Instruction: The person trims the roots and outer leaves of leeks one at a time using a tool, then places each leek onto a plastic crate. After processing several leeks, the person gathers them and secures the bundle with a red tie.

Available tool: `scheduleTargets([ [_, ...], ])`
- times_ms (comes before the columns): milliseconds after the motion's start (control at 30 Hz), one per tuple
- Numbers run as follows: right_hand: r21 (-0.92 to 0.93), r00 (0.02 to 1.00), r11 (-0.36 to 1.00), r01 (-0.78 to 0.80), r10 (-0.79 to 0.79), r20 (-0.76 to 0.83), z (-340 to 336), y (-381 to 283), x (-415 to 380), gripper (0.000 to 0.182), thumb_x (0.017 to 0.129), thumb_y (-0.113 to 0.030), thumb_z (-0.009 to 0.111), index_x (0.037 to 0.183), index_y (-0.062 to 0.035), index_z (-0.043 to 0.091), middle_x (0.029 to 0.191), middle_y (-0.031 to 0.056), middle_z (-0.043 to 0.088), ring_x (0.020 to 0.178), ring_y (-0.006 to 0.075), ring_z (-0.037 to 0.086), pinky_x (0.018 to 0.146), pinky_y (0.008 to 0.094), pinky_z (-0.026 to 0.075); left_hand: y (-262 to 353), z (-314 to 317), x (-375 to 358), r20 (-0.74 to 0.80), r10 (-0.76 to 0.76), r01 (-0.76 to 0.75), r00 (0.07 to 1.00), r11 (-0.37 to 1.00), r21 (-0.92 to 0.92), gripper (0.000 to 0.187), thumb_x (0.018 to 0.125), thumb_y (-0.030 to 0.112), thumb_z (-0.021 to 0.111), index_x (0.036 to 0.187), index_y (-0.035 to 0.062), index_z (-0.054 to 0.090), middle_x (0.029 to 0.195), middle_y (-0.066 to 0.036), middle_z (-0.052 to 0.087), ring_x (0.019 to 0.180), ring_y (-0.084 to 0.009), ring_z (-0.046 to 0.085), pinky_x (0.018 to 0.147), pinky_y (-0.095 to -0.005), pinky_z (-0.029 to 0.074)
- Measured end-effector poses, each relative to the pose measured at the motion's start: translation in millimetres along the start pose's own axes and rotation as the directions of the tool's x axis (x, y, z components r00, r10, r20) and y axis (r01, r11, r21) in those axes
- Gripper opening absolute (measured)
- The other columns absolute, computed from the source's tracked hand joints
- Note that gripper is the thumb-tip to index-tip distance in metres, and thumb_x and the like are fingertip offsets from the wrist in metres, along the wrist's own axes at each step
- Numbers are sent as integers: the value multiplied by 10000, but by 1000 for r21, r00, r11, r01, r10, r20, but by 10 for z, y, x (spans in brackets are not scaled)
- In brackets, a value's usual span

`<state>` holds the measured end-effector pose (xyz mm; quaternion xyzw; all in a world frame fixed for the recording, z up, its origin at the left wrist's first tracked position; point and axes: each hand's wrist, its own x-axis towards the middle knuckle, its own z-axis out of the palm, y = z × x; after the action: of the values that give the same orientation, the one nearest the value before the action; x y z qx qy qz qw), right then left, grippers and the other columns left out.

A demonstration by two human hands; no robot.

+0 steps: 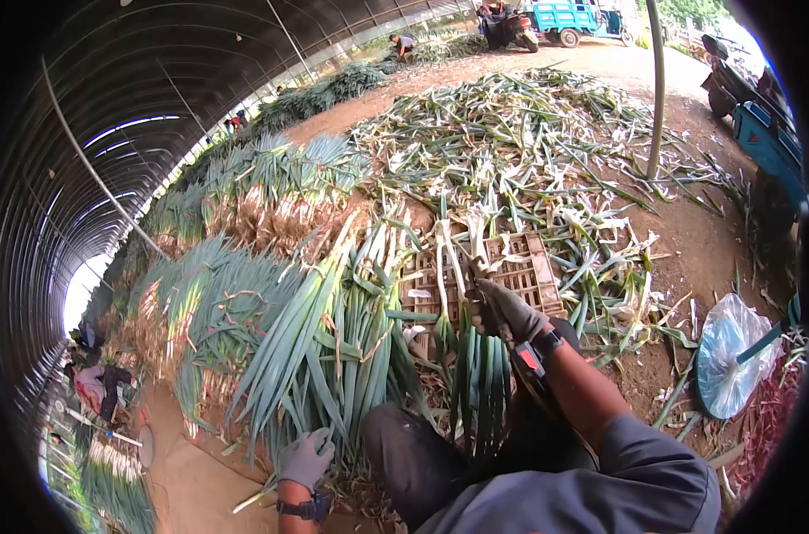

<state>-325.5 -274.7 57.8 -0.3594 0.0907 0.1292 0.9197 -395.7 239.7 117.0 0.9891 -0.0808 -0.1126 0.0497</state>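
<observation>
My left hand (306, 458), in a grey glove, is low beside the leaf tips of a heap of large green onions (302, 311). Its fingers are apart and nothing shows in them. My right hand (509, 310), also gloved, is closed over a slatted plastic crate (533, 267). A dark, narrow shape and a white stalk (475, 233) meet its fingertips, but what lies inside the grip is hidden. A red and grey piece (529, 358) shows beside that wrist. More pale stalks (444, 258) lie across the crate, their green leaves (480, 383) hanging between my knees.
Bundled green onions (217, 294) are stacked at left. Stripped leaves (502, 133) cover the ground ahead. A pole (657, 98) stands at right, near a clear plastic bag (733, 356) and a blue cart (769, 147). A person (102, 387) works at far left.
</observation>
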Motion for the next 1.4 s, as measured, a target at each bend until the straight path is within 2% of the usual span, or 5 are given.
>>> scheduleTargets([
  [567,-91,999,995,-43,43,-7,373,299,-272,367,1069,-431,486,1099,-85,606,851,46,631,677,203,653,602,351,561,14,893,-923,231,-327,370,916,911,-180,424,937,349,619,1310,156,678,1238,-127,710,1140,-360,666,982,-434,528],
  [733,-174,997,983,-49,58,52,349,-59,210,386,1051,-481,510,1058,-104,592,827,39,650,670,182,653,582,348,559,152,719,96,-96,-152,116,984,944,-310,367,956,341,603,1262,168,708,1257,-130,697,1136,-371,659,991,-431,524],
  [1000,-186,973,979,-81,37,-227,13,112,958,502,976,-538,619,1146,-68,580,882,81,627,666,189,635,564,333,544,1075,442,2226,-40,55,-59,998,992,-115,430,938,458,595,1307,253,675,1250,-178,689,1133,-385,656,986,-461,519],
  [1267,-418,983,902,-106,32,-181,83,-106,930,539,1011,-507,561,1158,11,587,939,110,666,679,163,659,576,301,564,809,-253,4081,-502,151,71,852,915,396,455,970,357,564,1388,180,599,1369,-108,608,1211,-320,622,975,-454,509],
  [1400,-403,981,909,-110,34,-192,161,-201,875,487,1025,-468,554,1161,0,572,917,102,677,652,164,677,565,301,572,397,-337,4837,-490,47,121,870,944,307,520,925,353,627,1411,175,576,1369,-116,601,1262,-290,588,1016,-458,483],
])
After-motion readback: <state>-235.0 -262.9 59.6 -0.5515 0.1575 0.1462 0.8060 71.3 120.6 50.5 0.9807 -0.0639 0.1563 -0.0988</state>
